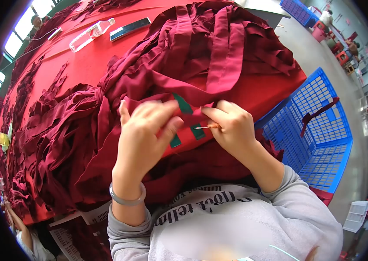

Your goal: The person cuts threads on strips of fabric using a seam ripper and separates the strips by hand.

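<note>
Indoors, red tabletop [84, 65], maroon strips [227, 56], grey floor [295, 40]

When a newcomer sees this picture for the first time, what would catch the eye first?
Probably the dark red cloth strips, heaped across the bright red table. Next come the blue basket at the right, then the left hand and right hand near the centre.

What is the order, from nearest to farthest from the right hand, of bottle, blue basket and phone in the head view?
From the right hand:
1. Blue basket, on its right.
2. Phone, ahead and left.
3. Bottle, left of the phone.
</note>
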`<state>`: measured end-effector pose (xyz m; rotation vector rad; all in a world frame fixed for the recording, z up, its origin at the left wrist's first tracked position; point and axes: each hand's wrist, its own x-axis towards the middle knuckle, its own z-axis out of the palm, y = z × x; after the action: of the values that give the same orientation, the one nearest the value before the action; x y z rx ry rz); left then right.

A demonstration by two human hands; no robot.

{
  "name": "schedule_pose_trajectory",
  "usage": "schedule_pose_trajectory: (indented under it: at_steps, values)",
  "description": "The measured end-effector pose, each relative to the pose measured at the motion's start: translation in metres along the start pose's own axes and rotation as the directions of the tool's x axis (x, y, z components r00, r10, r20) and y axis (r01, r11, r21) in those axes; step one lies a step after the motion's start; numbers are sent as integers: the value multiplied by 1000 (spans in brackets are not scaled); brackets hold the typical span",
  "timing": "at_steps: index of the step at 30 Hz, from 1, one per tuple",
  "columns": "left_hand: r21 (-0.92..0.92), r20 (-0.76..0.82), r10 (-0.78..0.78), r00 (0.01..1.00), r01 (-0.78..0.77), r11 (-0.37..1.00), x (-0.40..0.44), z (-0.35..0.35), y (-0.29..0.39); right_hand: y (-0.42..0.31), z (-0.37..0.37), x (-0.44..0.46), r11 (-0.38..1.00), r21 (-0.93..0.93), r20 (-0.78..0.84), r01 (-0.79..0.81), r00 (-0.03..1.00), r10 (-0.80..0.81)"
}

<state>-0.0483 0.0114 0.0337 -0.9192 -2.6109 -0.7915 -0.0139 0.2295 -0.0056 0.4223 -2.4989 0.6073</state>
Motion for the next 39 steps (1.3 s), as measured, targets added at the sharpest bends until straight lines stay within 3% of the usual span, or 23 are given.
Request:
schedule_pose_trajectory:
  at_steps: [2, 3, 5, 6, 8, 9, 12, 14, 15, 16, 18, 20, 22, 25, 26, 28, 31, 32, 34, 36, 37, 38, 39]
  values:
    - [11, 77, 21, 997, -21, 1000, -6, 2, 4, 6, -1, -13, 997, 54, -33, -53, 998, 55]
    - [-25, 5, 39, 999, -39, 999, -6, 5, 3, 3, -4, -15, 964, 218, 38, -153, 988, 148]
    - [31, 53, 82, 995, -83, 996, -8, -3, 7, -2, -10, -18, 788, 500, 216, -359, 933, 288]
    - [58, 77, 101, 992, -106, 993, -8, -7, 10, -2, -11, -19, 699, 552, 382, -456, 883, 274]
    - [-10, 96, 178, 979, -178, 984, -9, -10, 15, -7, -9, -15, 637, 683, 365, -356, 923, 124]
    - [-63, 117, 200, 973, -193, 979, -11, -11, 15, -7, -14, -11, 677, 627, 479, -386, 876, 55]
    - [-182, 74, 250, 966, -233, 955, -13, -14, 18, -12, -10, -5, 696, 641, 470, -322, 883, -24]
    - [-239, 34, 259, 965, -244, 940, -15, -22, 20, -9, -10, 2, 869, 469, 282, -160, 959, 24]
    - [-257, -26, 284, 959, -281, 925, -15, -26, 20, -3, -10, 6, 851, 470, 239, -234, 962, 132]
    - [-286, -37, 274, 961, -273, 918, -17, -31, 21, 12, -4, 9, 941, 309, 46, -138, 990, 130]
    - [-343, -61, 253, 966, -258, 903, -21, -42, 22, 43, -6, 24, 958, 279, -182, -68, 976, 122]
    - [-360, -108, 248, 963, -270, 893, -24, -44, 20, 63, -13, 38, 821, 526, -150, -223, 926, 347]
    - [-340, -170, 222, 960, -268, 901, -25, -39, 19, 55, -38, 44, 668, 597, 50, -443, 852, 520]
    - [-362, -314, 102, 944, -219, 906, -29, -32, 22, 49, -41, 29, 789, 389, 106, -476, 874, 475]
    - [-387, -362, 55, 930, -204, 899, -29, -31, 23, 45, -41, 23, 768, 401, 209, -499, 866, 454]
    - [-454, -373, 98, 923, -274, 848, -27, -34, 21, 38, -44, 15, 642, 349, 592, -683, 692, 414]
    - [-473, -249, 245, 937, -339, 814, -27, -41, 20, 17, -28, 6, -49, 482, 865, -875, 466, 186]
    - [-463, -196, 269, 943, -331, 822, -27, -40, 23, 17, -2, -4, -269, 492, 870, -828, 479, 117]
    - [-378, -170, 303, 938, -346, 859, -31, -33, 21, 10, 5, -1, -520, 496, 818, -695, 575, 14]
    - [-356, -156, 279, 947, -318, 879, -38, -34, 22, 14, 15, 8, -703, 574, 680, -421, 723, 122]
    - [-342, -149, 263, 953, -299, 891, -42, -36, 21, 20, 4, 15, -681, 657, 579, -323, 794, 183]
    - [-308, -142, 244, 959, -277, 910, -46, -37, 21, 25, -18, 23, -528, 795, 507, -299, 805, 308]
    - [-273, -137, 225, 965, -255, 928, -50, -38, 20, 37, -20, 30, -663, 733, 481, -152, 805, 347]
